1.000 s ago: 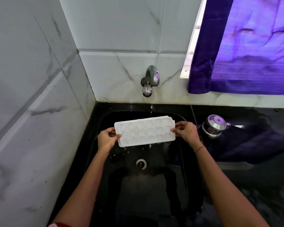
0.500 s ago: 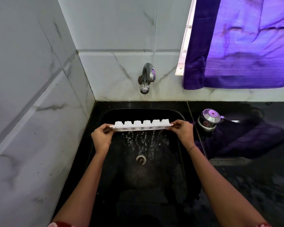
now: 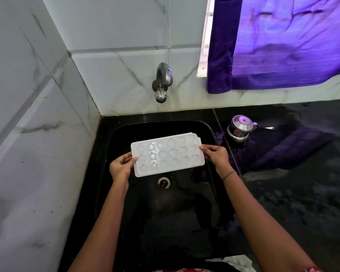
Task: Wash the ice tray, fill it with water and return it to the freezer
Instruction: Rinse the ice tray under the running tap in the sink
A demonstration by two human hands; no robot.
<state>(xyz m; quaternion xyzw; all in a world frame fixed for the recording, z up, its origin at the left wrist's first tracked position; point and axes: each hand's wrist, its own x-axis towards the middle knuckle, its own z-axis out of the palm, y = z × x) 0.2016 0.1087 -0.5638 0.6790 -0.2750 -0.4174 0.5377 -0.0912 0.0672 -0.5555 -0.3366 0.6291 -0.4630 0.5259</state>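
Observation:
A white plastic ice tray (image 3: 167, 154) with several shaped moulds hangs flat over the black sink (image 3: 208, 128), its open side facing up at me. My left hand (image 3: 120, 168) pinches its left short end. My right hand (image 3: 216, 156) grips its right short end. The tray is below and a little in front of the chrome tap (image 3: 162, 83) on the tiled back wall. No water stream shows from the tap. The sink's drain (image 3: 163, 182) lies just under the tray's near edge.
Marble-look tiled walls close in on the left and behind. A small steel pot with a lid (image 3: 240, 128) stands on the black counter (image 3: 302, 173) right of the sink. A purple curtain (image 3: 283, 42) hangs over the window at upper right.
Half a second ago the tray was tipped on edge, spilling water into the sink. Both hands have turned it back so its moulds face up.

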